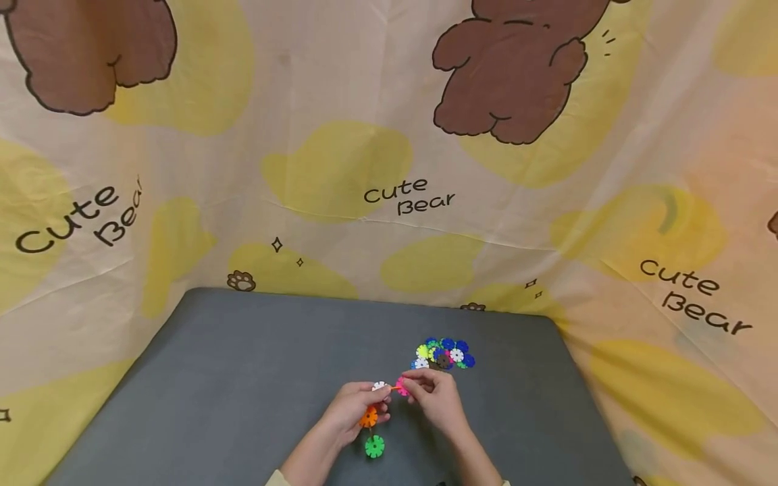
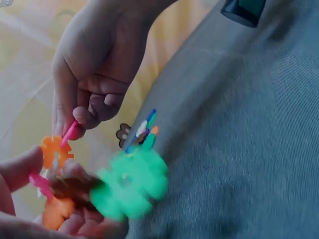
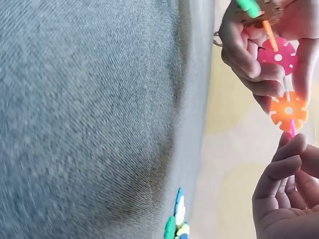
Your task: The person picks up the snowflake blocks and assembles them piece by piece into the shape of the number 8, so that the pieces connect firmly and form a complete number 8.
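My left hand point(image 1: 351, 409) holds a chain of slotted plastic snowflake discs, its thumb over a white disc point(image 1: 379, 386). Below that hand hang an orange disc point(image 1: 368, 418) and a green disc point(image 1: 374, 446), with a brown disc point(image 2: 75, 189) between them in the left wrist view. At the other end, my right hand point(image 1: 442, 399) pinches a pink disc point(image 1: 401, 386) between thumb and fingers. The pink disc meets the rim of a second orange disc point(image 3: 289, 111); how deep the slots interlock cannot be told. Another pink disc point(image 3: 279, 56) sits within the left hand.
Just beyond the right hand, a pile of loose discs point(image 1: 448, 344) in blue, white, yellow, green and brown lies on the grey table point(image 1: 273, 351). A bear-print cloth point(image 1: 340, 256) hangs behind and at the sides. One dark object point(image 2: 244, 11) shows at the left wrist view's top edge.
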A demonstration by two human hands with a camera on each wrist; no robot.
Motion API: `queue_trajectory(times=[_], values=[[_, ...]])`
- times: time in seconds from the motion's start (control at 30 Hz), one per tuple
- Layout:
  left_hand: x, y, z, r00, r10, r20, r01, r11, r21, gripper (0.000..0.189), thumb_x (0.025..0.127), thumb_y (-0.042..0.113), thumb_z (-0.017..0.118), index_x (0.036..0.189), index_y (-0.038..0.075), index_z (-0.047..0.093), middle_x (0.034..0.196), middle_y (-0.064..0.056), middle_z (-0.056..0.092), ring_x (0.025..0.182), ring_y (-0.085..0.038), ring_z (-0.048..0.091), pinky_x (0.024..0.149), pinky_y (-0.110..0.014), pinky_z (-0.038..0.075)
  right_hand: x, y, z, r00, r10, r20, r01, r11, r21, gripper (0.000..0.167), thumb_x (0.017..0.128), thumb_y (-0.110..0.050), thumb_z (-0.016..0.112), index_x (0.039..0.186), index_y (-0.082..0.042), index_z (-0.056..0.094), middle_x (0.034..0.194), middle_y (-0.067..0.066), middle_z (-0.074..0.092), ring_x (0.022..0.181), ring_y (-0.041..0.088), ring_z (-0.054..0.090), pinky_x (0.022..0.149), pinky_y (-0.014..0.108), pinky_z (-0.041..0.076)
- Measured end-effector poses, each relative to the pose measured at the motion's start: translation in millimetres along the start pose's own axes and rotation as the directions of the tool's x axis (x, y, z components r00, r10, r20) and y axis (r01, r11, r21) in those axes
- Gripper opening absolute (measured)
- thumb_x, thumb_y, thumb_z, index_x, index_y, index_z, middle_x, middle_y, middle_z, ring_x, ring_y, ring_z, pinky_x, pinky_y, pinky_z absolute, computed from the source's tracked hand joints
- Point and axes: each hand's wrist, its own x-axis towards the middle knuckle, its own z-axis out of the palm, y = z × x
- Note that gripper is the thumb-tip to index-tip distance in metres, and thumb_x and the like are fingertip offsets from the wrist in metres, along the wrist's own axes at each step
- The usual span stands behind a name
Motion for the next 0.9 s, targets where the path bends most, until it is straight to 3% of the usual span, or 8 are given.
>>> queue_trajectory(times=[0.13,0.27,0.37,0.5,0.63,0.73,0.9], values=[[-1.5,-0.9,-0.8,1.0,0.007,-0.015,-0.004,0.987,0.161,0.037,0.093,0.026,0.073,0.111,-0.006,0.071,0.086,-0.003,0.069,0.074,-0.013,0.062,0.07,-0.031,0.059,1.0,5.0,0.7,1.0,-0.009,0.003,0.01,1.0,-0.022,0.02,0.092,-0.015,0.075,0.105,0.0,0.076,0.079,0.01,0.072,0.059,0.011,0.06,0.055,0.022,0.05],[-2.1,-2.7,1.0,0.998,0.061,0.003,-0.059,0.956,0.289,0.037,0.093,0.033,0.072,0.105,-0.002,0.075,0.086,0.001,0.067,0.077,-0.013,0.06,0.072,-0.036,0.059,1.7,6.9,-0.6,1.0,0.007,0.012,-0.006,1.0,-0.012,0.025,0.091,-0.017,0.076,0.108,0.002,0.074,0.077,0.01,0.071,0.059,0.018,0.06,0.055,0.022,0.049],[-3.4,-4.3,2.9,0.994,0.105,0.011,-0.103,0.948,0.3,0.039,0.094,0.033,0.072,0.103,-0.005,0.075,0.082,0.002,0.066,0.073,-0.012,0.06,0.072,-0.039,0.059,1.2,7.4,-0.5,0.999,0.043,0.024,-0.043,0.999,0.012,0.025,0.09,-0.02,0.078,0.104,0.0,0.073,0.078,0.009,0.073,0.061,0.021,0.063,0.056,0.024,0.051],[-5.2,-5.1,4.6,0.989,0.145,0.011,-0.142,0.94,0.31,0.033,0.094,0.026,0.072,0.103,-0.005,0.075,0.081,0.0,0.069,0.07,-0.01,0.059,0.068,-0.035,0.057,-0.7,6.3,0.9,0.998,0.057,0.026,-0.057,0.998,0.021,0.02,0.089,-0.02,0.079,0.096,-0.002,0.074,0.079,0.01,0.074,0.059,0.014,0.061,0.056,0.024,0.052],[-5.8,-5.1,5.8,0.985,0.172,0.003,-0.165,0.935,0.314,0.029,0.094,0.024,0.072,0.106,-0.002,0.075,0.092,-0.012,0.075,0.074,-0.011,0.06,0.067,-0.03,0.052,-2.6,2.6,3.2,0.998,0.052,0.036,-0.053,0.998,0.034,0.019,0.089,-0.02,0.079,0.096,-0.003,0.074,0.076,0.011,0.072,0.059,0.013,0.06,0.053,0.022,0.049],[-4.5,-6.2,6.4,0.98,0.196,-0.022,-0.18,0.934,0.307,0.027,0.093,0.022,0.073,0.105,-0.002,0.075,0.096,-0.016,0.076,0.077,-0.012,0.061,0.068,-0.029,0.051,-3.0,1.3,4.5,0.997,0.058,0.049,-0.06,0.997,0.04,0.02,0.09,-0.022,0.078,0.097,-0.004,0.074,0.075,0.012,0.071,0.06,0.017,0.06,0.052,0.022,0.046],[0.3,-10.1,4.7,0.969,0.221,-0.112,-0.179,0.936,0.302,0.026,0.091,0.022,0.075,0.103,-0.001,0.077,0.092,-0.008,0.075,0.076,-0.013,0.059,0.067,-0.028,0.051,0.4,7.1,0.2,0.999,0.044,0.027,-0.044,0.999,0.002,0.023,0.095,-0.025,0.072,0.101,-0.003,0.074,0.079,0.016,0.071,0.06,0.021,0.062,0.052,0.024,0.047]])
